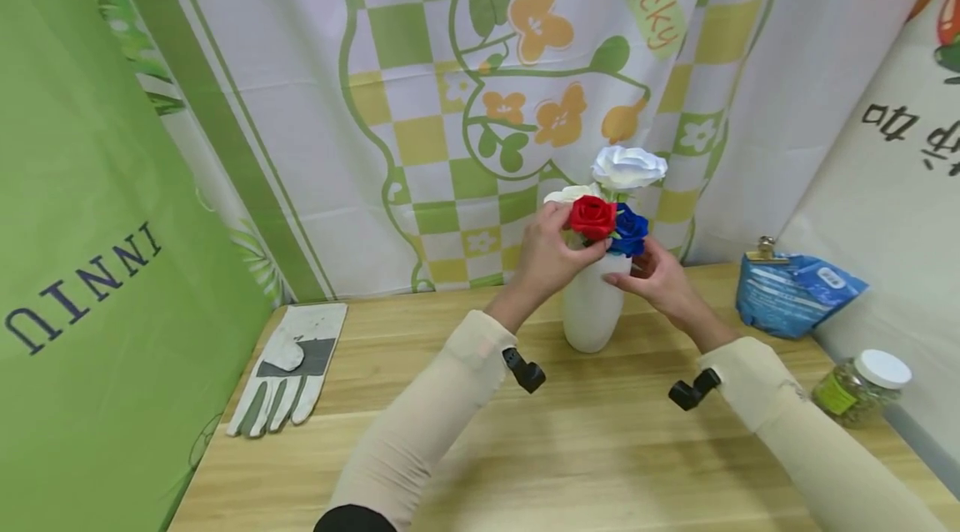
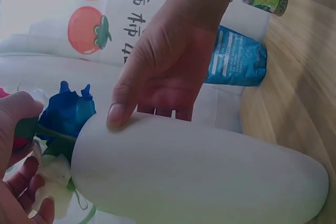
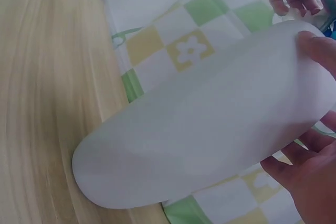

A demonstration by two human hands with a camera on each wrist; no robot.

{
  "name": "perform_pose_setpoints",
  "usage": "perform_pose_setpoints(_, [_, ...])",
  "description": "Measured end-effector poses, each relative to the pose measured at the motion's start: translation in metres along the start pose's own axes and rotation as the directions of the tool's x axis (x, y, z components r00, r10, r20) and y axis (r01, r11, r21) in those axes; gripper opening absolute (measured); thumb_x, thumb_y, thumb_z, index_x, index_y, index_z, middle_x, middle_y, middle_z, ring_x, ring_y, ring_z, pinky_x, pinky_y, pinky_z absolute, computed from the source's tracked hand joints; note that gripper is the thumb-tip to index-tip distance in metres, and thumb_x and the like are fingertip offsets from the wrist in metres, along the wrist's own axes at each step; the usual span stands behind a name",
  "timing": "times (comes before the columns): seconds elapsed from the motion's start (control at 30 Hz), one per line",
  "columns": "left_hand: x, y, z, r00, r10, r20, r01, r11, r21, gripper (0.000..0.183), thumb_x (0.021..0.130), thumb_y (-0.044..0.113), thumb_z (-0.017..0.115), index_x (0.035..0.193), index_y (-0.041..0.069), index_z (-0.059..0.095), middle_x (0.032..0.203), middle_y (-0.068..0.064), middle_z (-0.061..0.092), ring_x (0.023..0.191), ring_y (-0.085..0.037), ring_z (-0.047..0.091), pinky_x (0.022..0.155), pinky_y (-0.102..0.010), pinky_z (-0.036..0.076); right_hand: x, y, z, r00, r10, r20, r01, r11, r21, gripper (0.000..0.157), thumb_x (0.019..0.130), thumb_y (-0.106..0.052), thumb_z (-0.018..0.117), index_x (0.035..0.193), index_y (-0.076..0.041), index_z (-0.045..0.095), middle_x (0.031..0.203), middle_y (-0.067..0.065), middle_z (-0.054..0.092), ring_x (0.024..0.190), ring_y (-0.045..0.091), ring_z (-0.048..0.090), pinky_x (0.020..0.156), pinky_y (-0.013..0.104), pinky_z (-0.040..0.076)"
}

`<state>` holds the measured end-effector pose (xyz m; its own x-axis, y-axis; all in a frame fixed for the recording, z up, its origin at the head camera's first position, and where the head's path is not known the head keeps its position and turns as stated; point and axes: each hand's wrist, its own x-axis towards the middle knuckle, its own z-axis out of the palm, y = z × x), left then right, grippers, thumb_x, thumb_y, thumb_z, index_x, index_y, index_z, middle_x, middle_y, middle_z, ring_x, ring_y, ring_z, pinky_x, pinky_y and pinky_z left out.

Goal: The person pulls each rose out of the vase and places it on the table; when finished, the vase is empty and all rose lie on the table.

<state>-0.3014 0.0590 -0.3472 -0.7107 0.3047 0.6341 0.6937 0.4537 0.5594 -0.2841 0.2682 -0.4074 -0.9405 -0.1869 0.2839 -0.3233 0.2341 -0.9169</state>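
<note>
Left hand (image 1: 552,255) pinches red rose (image 1: 592,218), right hand (image 1: 666,282) grips vase (image 1: 591,317); blue rose (image 1: 630,230) between them, pouch (image 1: 780,298) off right!

Vase (image 1: 591,311) on table (image 1: 600,449) before curtain (image 1: 420,57), flowers (image 1: 628,168) at its mouth; glove (image 1: 296,365) at left, pouch (image 1: 783,298) at right, jar (image 1: 862,388) before pouch.

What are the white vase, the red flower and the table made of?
The white vase looks like smooth, matte ceramic, maybe plastic: its surface is even and barely shines. The red flower seems to be fabric: its petals look soft and folded. The table looks like wood, or wood print, with streaky grain.
</note>
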Motion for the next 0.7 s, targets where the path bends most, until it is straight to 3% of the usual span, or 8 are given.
perform_pose_setpoints(0.13, [0.0008,0.0016,0.0013,0.998,0.025,-0.057,-0.024,1.000,0.013,0.041,0.079,0.031,0.083,0.110,0.009,0.070,0.106,-0.005,0.069,0.099,-0.016,0.063,0.082,-0.018,0.051,0.0026,0.0043,0.0006,1.000,0.005,0.002,-0.005,1.000,0.007,0.074,0.091,-0.008,0.072,0.153,-0.006,0.033,0.124,-0.015,0.058,0.109,-0.005,0.061,0.088,0.014,0.056])
perform_pose_setpoints(0.33, [0.0028,0.0024,0.0033,0.983,0.056,-0.177,-0.051,0.998,0.030,0.037,0.078,0.032,0.081,0.106,0.011,0.070,0.100,0.000,0.073,0.096,-0.017,0.060,0.084,-0.023,0.046,0.0038,0.0069,0.0009,1.000,-0.009,0.003,0.009,1.000,0.006,0.073,0.091,-0.008,0.073,0.153,-0.008,0.035,0.122,-0.017,0.060,0.109,-0.004,0.061,0.088,0.015,0.056])
perform_pose_setpoints(0.57, [0.0026,0.0018,0.0064,0.966,0.047,-0.253,-0.068,0.995,-0.075,0.038,0.080,0.029,0.079,0.108,0.006,0.066,0.097,-0.005,0.071,0.092,-0.018,0.062,0.081,-0.023,0.047,0.0037,0.0069,-0.0002,1.000,0.017,0.003,-0.017,1.000,-0.026,0.074,0.091,-0.012,0.073,0.153,-0.007,0.034,0.128,-0.006,0.059,0.110,-0.005,0.060,0.090,0.014,0.055])
perform_pose_setpoints(0.7, [0.0053,0.0053,0.0047,0.960,0.059,-0.272,-0.102,0.984,-0.148,0.042,0.081,0.025,0.079,0.113,0.004,0.065,0.102,-0.009,0.073,0.096,-0.018,0.067,0.086,-0.024,0.054,0.0036,0.0062,-0.0015,1.000,0.018,-0.002,-0.018,0.999,-0.046,0.074,0.091,-0.013,0.074,0.154,-0.008,0.034,0.132,0.001,0.058,0.111,-0.004,0.060,0.090,0.013,0.055])
